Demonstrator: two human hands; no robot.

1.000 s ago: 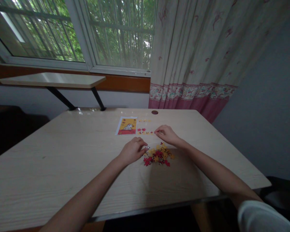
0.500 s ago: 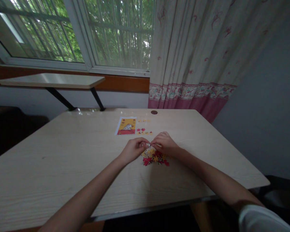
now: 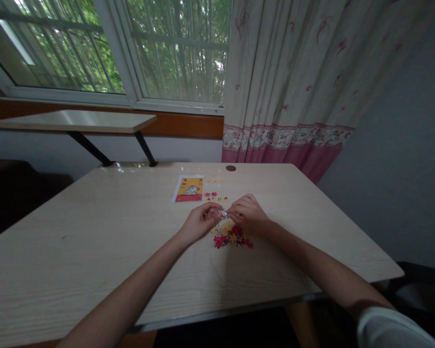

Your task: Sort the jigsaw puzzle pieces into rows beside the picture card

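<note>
Between the fingertips of my left hand [image 3: 202, 221] and my right hand [image 3: 249, 213] is a whitish jigsaw puzzle piece [image 3: 223, 214]. Both hands pinch it from either side; whether it is one piece or two joined is too small to tell. Just below them lies a loose pile of puzzle pieces [image 3: 233, 236], red, yellow and white with dark marks. Beyond my hands, a few yellow pieces [image 3: 216, 181] and red pieces [image 3: 210, 194] lie in short rows. A picture card [image 3: 189, 189] with a white animal on yellow and red is left of those rows.
The pale wooden table [image 3: 112, 232] reaches to the wall. A raised shelf [image 3: 79, 121] on black legs stands at its back left. Near the back edge is a round dark disc [image 3: 231, 168]. A curtain [image 3: 282, 87] hangs behind, beside the window [image 3: 177, 53].
My hands have risen slightly away from the pile, and the whitish piece between my fingertips shows more clearly. The pile, rows and card look unchanged.
</note>
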